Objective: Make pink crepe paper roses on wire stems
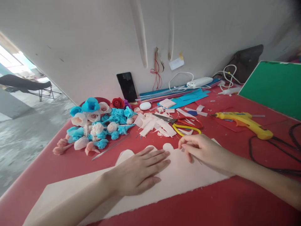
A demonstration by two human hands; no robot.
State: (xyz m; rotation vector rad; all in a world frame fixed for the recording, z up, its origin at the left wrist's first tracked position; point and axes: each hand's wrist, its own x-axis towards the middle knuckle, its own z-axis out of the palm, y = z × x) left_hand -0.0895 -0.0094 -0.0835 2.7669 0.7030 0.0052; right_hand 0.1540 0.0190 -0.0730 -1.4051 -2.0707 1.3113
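Note:
A large pale pink paper sheet point(178, 175) lies across the front of the red table, its far edge cut into rounded lobes. My left hand point(141, 171) rests flat on the sheet, fingers stretched out and pointing right. Over the sheet's far edge, my right hand point(199, 149) is closed in a pinch. What its fingertips hold is too small to make out, though a thin line shows by the hand. Scissors point(176, 121) with red and yellow handles lie just beyond it, partly on pink paper scraps point(152, 124).
Blue, pink and white paper flowers point(101, 122) crowd the left side. A yellow glue gun point(244, 122) with a black cord lies right, before a green board point(275, 88). A phone point(127, 87) leans on the wall. Blue paper point(188, 99) and a white power strip point(199, 82) lie behind.

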